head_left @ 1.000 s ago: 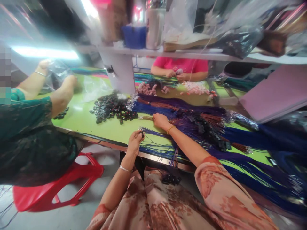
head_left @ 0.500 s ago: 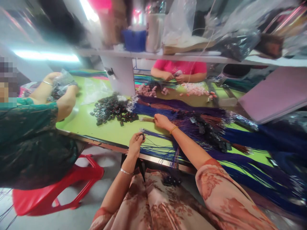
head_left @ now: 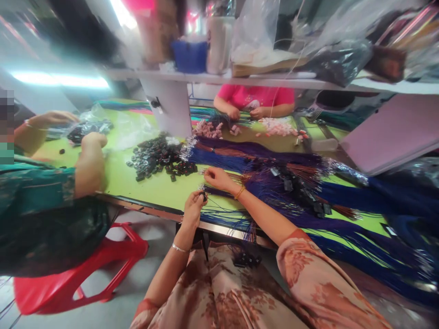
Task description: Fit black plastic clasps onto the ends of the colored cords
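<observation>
My left hand (head_left: 194, 206) is near the table's front edge, thumb and fingers pinched on a small black plastic connector housing (head_left: 205, 196). A thin dark wire runs from the housing to the right. Just above and to the right, my right hand (head_left: 219, 179) is closed in a pinch beside the silvery wire ends; whatever lies between its fingertips is too small to make out. Under and behind that hand lies a bundle of brown wires (head_left: 236, 176). Purple-blue wires (head_left: 222, 191) with metal tips lie just below it.
Left of my hands is a heap of black housings (head_left: 154, 155). More wire bundles (head_left: 360, 196) cover the right side. A co-worker's arm (head_left: 91, 160) is at left by a plastic bag; another person (head_left: 255, 100) sits opposite, behind pink pieces (head_left: 209, 129). A shelf (head_left: 291, 78) spans above.
My right hand has moved left and slightly nearer along the brown wires toward their tips. My left hand keeps its pinch. The co-worker at left has set down the bag and drawn the hands apart.
</observation>
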`<state>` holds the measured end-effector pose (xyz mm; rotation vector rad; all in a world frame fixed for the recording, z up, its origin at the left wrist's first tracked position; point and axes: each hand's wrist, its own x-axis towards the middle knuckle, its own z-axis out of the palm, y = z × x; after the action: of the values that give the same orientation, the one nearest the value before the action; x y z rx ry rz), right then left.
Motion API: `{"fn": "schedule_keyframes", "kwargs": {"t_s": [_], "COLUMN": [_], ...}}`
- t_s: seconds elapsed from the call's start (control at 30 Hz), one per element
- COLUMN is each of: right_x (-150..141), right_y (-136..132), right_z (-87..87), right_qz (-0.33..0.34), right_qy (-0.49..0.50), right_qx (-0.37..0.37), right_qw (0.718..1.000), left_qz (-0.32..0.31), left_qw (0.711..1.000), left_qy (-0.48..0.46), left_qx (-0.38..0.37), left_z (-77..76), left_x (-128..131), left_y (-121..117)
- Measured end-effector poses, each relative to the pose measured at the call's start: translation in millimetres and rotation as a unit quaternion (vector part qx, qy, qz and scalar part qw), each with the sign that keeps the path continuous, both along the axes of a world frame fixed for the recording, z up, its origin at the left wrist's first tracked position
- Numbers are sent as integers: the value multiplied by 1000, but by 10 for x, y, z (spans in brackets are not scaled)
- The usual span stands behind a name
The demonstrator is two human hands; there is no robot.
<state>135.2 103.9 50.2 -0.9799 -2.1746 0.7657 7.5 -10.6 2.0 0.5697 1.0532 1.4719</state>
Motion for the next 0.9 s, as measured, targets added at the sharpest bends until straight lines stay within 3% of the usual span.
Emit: {"fn": "schedule_keyframes", "kwargs": {"t_s": [0.13,0.3,0.9], "right_x": [127,199,196], "right_y": [-257,-450,-531], "right_z": [-95,-133,-170], "right_qz": [16,18,23], "right_qy": [18,0,-83], "right_qx": [-46,-35,92], "right_qw": [999,999,992], "left_qz": [-7,-12,-15], "left_qw": [1000,1000,1000], "left_qy": [-7,-3,17], "left_qx": [-2,-4,-1], "left_z": [-25,-21,4], "left_x": [-8,-8,8], "left_y": [41,54,54]}}
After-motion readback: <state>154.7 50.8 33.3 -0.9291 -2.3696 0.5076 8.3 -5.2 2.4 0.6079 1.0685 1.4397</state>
